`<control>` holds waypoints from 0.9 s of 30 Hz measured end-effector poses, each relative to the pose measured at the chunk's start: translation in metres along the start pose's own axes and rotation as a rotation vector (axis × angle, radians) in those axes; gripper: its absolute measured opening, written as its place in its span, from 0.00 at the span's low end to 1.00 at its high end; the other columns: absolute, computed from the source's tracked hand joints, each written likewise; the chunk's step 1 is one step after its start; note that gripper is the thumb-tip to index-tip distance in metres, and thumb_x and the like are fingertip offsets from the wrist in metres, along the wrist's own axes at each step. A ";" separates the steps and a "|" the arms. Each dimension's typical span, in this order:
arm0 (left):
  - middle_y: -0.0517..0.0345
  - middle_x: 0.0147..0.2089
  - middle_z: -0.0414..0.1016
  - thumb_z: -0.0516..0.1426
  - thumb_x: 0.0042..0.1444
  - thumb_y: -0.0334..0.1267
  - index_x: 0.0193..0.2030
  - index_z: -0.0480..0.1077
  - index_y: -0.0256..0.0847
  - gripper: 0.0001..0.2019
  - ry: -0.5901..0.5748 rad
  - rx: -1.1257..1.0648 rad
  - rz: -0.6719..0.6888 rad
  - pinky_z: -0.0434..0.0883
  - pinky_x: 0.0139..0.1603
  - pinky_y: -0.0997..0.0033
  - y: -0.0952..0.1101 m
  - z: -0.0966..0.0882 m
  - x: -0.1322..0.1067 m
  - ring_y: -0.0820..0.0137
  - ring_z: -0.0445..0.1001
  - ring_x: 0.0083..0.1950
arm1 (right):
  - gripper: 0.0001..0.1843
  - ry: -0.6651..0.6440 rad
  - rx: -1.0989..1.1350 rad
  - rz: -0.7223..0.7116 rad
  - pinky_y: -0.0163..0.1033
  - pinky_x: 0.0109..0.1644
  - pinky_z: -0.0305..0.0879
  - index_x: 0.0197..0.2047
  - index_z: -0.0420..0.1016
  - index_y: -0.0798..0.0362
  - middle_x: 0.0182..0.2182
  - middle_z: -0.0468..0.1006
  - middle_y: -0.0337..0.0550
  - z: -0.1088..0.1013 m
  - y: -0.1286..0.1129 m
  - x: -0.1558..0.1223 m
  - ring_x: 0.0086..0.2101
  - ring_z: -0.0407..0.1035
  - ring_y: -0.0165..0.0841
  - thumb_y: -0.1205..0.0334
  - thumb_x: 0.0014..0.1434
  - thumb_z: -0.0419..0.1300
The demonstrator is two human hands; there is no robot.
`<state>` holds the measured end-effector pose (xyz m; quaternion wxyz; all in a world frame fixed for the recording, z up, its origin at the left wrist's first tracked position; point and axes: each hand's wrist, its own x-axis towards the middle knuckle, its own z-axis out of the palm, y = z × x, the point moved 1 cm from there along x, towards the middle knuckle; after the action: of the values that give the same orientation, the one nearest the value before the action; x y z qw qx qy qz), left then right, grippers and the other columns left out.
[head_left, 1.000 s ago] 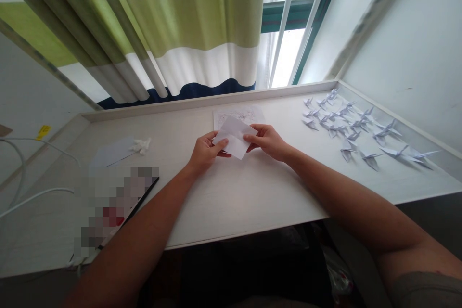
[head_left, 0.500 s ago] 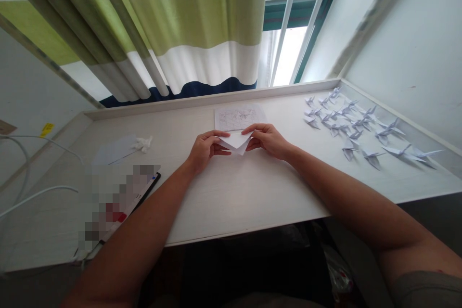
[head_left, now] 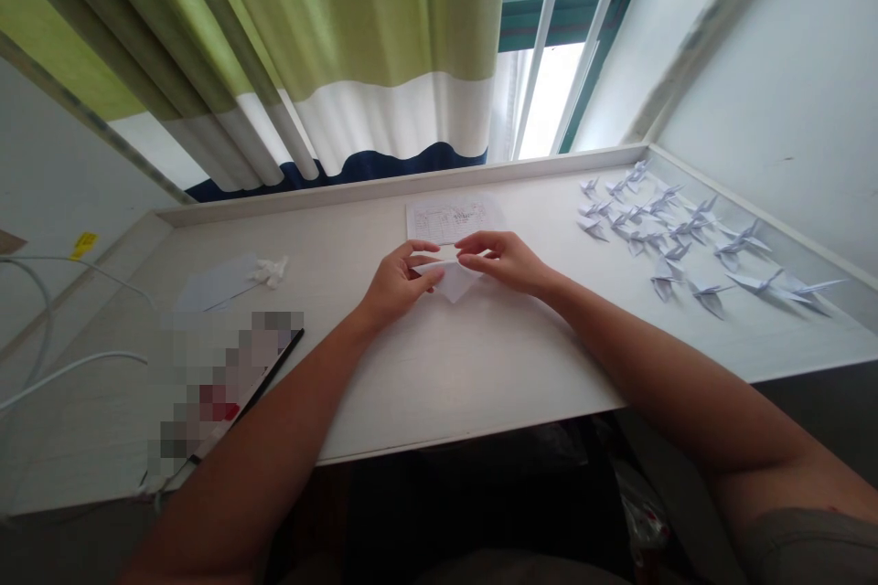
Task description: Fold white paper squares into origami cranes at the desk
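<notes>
paper [head_left: 451, 281], white and folded with a point toward the person, sits between the two hands above the middle of the worktop [head_left: 439, 384]. the left hand [head_left: 401, 281] is clamped on its left side, thumb laid across the near face and fingers behind. the right hand [head_left: 511, 263] has its fingertips at the upper right edge, the index finger raised over it; whether they pinch the paper i cannot tell. the hands are near each other but apart, with the paper bridging them.

just beyond the fingers lies a printed sheet [head_left: 445, 221], flat, its writing too small to read. well off to the right, a flock of white folded paper birds [head_left: 676, 251] stands in loose rows, wings spread, near the raised edge of the worktop. on the left lie a plain white sheet [head_left: 216, 281] and a crumpled white tissue [head_left: 269, 272] touching its right end. nearer the person, beside the left forearm, is a flat dark-edged object [head_left: 274, 370], mostly blurred out.
</notes>
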<state>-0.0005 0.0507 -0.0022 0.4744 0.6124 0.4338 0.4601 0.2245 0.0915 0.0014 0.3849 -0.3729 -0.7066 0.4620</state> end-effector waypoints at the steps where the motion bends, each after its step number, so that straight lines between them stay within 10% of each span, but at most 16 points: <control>1: 0.50 0.43 0.87 0.72 0.52 0.42 0.51 0.74 0.39 0.23 -0.008 0.012 0.010 0.78 0.37 0.70 0.000 0.001 -0.001 0.68 0.82 0.35 | 0.18 -0.038 -0.057 -0.039 0.42 0.46 0.76 0.45 0.87 0.51 0.41 0.88 0.47 0.001 -0.002 -0.001 0.42 0.80 0.38 0.47 0.59 0.72; 8: 0.57 0.36 0.84 0.74 0.49 0.44 0.46 0.73 0.40 0.22 0.055 -0.071 -0.023 0.75 0.35 0.71 0.004 0.005 -0.001 0.71 0.78 0.32 | 0.16 -0.120 -0.040 -0.002 0.36 0.31 0.62 0.36 0.86 0.54 0.30 0.83 0.41 0.006 -0.005 -0.004 0.29 0.71 0.30 0.48 0.58 0.72; 15: 0.55 0.35 0.83 0.73 0.52 0.52 0.37 0.83 0.40 0.17 0.199 -0.097 0.031 0.74 0.36 0.70 0.001 0.005 0.002 0.70 0.76 0.34 | 0.17 -0.236 0.227 0.142 0.38 0.38 0.71 0.37 0.82 0.54 0.36 0.86 0.44 0.010 -0.001 -0.005 0.35 0.77 0.33 0.50 0.54 0.76; 27: 0.53 0.41 0.85 0.71 0.57 0.43 0.47 0.81 0.38 0.15 -0.014 -0.086 0.086 0.74 0.43 0.67 0.006 0.022 -0.007 0.66 0.81 0.41 | 0.18 0.023 0.235 -0.099 0.45 0.50 0.75 0.42 0.88 0.50 0.41 0.87 0.45 0.016 -0.009 -0.004 0.43 0.79 0.39 0.45 0.57 0.75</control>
<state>0.0199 0.0389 -0.0004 0.4831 0.6126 0.3836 0.4941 0.2104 0.0792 0.0050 0.4564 -0.2951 -0.6605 0.5180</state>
